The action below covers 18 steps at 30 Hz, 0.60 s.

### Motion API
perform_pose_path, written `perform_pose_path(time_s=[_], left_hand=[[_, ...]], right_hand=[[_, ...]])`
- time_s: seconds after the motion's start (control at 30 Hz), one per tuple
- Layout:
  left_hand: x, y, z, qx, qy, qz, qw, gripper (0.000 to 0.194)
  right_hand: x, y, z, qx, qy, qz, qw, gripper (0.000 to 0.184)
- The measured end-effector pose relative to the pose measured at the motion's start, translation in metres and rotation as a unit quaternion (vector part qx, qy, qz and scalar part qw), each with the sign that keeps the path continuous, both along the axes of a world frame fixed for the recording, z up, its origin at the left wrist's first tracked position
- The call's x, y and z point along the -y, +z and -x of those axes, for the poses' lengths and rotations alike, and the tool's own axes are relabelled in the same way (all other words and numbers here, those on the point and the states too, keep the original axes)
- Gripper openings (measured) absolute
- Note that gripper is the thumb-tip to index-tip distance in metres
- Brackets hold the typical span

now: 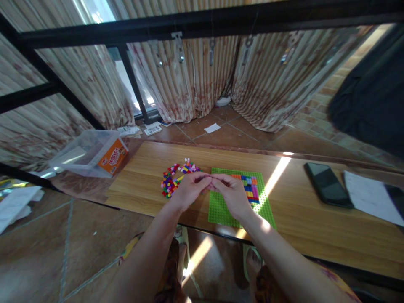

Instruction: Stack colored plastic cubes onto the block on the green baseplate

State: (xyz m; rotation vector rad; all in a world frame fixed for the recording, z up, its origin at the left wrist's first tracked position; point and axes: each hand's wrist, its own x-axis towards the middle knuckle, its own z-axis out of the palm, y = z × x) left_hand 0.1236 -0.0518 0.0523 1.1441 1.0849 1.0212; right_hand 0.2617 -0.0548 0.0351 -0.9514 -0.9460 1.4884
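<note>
My left hand [192,189] and my right hand [232,191] meet at the fingertips over the left edge of a green studded baseplate [219,212]. Both are closed in a pinch; whatever lies between the fingers is too small or hidden to make out. Colourful building bricks [252,189] are fixed on the upper right part of the plate, partly covered by my right hand. A loose pile of small mixed bricks [169,184] lies on the wood beside my left hand.
The wooden bench [139,176] also bears a black phone [328,185] and a white paper [369,195] at right. A clear plastic box [91,153] with an orange label stands beyond its left end. Curtains [195,84] hang behind a dark metal frame [202,27].
</note>
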Motion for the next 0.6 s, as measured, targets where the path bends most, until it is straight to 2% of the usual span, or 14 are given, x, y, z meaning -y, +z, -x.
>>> perform_pose_path(time_s=[0.27, 0.4, 0.47, 0.6], left_hand=[[-0.003, -0.01, 0.002, -0.052, 0.039, -0.006, 0.998, 0.019], [-0.007, -0.018, 0.009, -0.142, 0.054, -0.046, 0.987, 0.021], [-0.009, -0.019, 0.016, -0.229, 0.066, -0.087, 0.967, 0.021], [-0.01, -0.015, 0.028, -0.402, 0.083, -0.143, 0.901, 0.019]], right_hand=[[-0.005, -0.009, 0.002, 0.047, 0.019, -0.015, 0.999, 0.026], [-0.007, -0.019, 0.006, 0.065, 0.022, -0.009, 0.998, 0.025], [-0.008, -0.026, 0.01, 0.081, 0.032, -0.015, 0.996, 0.025], [-0.009, -0.038, 0.015, 0.107, 0.053, -0.015, 0.993, 0.027]])
